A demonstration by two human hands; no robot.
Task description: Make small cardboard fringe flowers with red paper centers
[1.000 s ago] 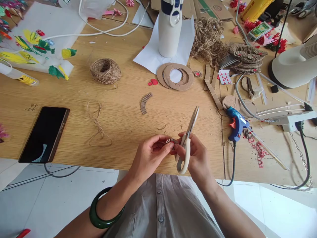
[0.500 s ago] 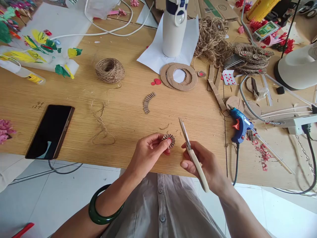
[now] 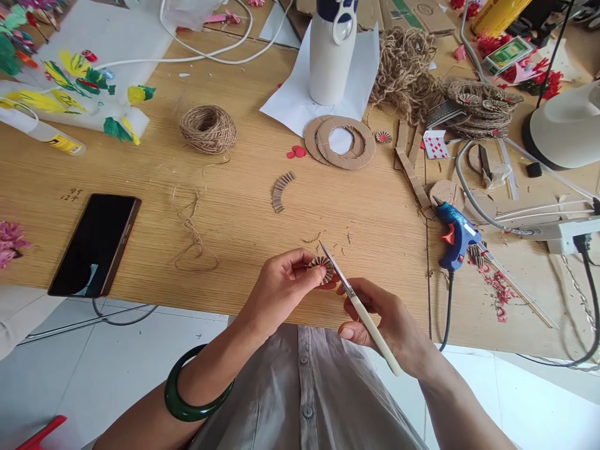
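1. Well left of the left fingers point(image 3: 300, 261), a slim black smartphone point(image 3: 94, 245) lies on the light wood-grain tabletop point(image 3: 225, 290).
2. Ahead of those fingers sit a round ball of brown jute twine point(image 3: 208, 129) and a curved strip of pleated corrugated cardboard point(image 3: 280, 191).
3. The left hand point(image 3: 276, 294), with a dark green bangle point(image 3: 197, 390) on its wrist, pinches a pleated round cardboard rosette point(image 3: 322, 269) between the thumb and the curled fingers. The rosette sits just beyond the fingertips, its rim showing. A firm pinch close to the rim looks best, as it should keep the pleats from springing apart.
4. Just right of the left thumb, the closed steel blades of cream-handled scissors point(image 3: 360, 319) point up and left, their tip near the rosette's upper edge but apart from it. Keeping that tip steady and clear of the thumb seems wise.
5. The right fingers point(image 3: 370, 300) curl together around the scissors' handles, held by the right hand point(image 3: 391, 322).
6. Well right of those fingers, a blue hot glue gun point(image 3: 455, 232) lies on its side.
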